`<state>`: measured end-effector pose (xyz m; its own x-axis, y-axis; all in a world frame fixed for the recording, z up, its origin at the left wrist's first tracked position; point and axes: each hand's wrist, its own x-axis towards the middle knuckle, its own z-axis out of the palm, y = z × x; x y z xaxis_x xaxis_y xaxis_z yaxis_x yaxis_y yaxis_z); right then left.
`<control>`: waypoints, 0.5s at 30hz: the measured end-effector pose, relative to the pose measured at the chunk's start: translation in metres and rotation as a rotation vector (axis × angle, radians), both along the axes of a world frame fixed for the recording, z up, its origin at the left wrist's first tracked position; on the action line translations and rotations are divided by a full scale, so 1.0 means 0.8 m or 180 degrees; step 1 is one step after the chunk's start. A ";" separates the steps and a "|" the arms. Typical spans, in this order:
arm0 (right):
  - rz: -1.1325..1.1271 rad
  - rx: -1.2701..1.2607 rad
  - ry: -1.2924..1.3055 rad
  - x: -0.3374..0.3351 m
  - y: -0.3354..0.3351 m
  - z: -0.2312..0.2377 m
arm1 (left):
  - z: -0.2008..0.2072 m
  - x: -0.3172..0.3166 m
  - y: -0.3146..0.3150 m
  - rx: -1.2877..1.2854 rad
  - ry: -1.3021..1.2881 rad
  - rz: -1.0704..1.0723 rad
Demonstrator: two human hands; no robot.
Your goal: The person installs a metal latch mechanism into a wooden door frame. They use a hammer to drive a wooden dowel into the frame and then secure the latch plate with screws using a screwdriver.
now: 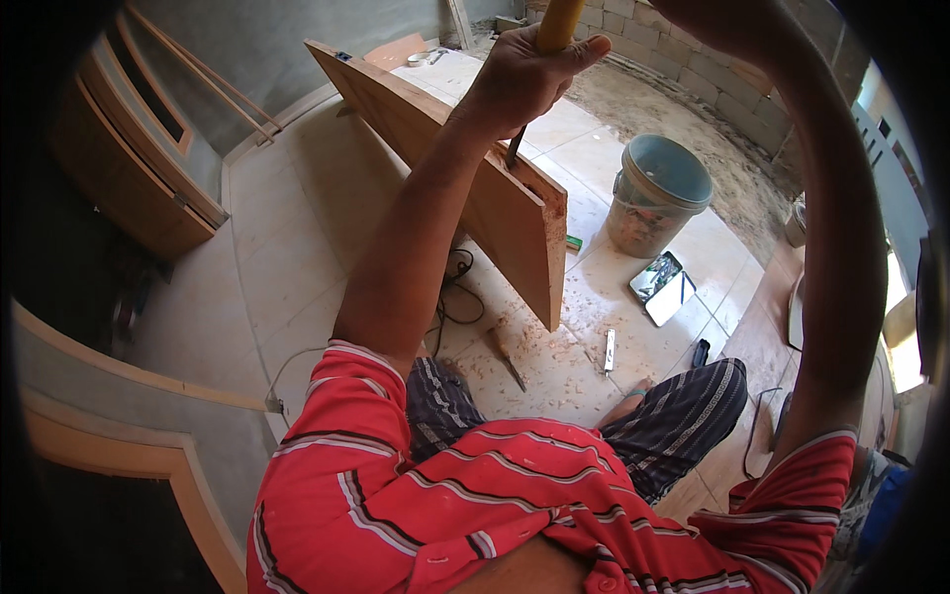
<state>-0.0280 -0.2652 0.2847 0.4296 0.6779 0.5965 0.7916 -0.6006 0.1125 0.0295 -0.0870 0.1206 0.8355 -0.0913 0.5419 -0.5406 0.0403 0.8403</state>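
My left hand point(524, 84) is wrapped round the yellow handle of a chisel point(561, 22), thumb pointing to the right. The chisel stands nearly upright, its dark blade reaching down into a rough recess in the top edge of a wooden door panel point(520, 233). That panel is propped on its long side and runs away to the upper left. My right hand point(717, 22) is raised high at the top edge, right of the chisel's handle. Its fingers lie outside the picture, so what it holds is hidden.
Wood chips litter the tiles round a wooden-handled tool point(508, 358), a pale metal strip point(610, 351) and a black cable point(461, 292). A dirty bucket point(633, 223) and an open tool case point(671, 297) stand right of the panel. Wooden frames point(188, 198) line the left wall.
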 end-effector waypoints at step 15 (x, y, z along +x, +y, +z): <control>-0.0493 0.0325 0.0248 -0.003 -0.036 -0.008 | -0.005 -0.022 0.036 -0.1259 -0.0522 0.1013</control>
<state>-0.0303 -0.2936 0.2780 0.5717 0.5379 0.6196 0.6928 -0.7210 -0.0133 0.0121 -0.0579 0.1166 0.6899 0.3907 0.6094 -0.7008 0.1496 0.6975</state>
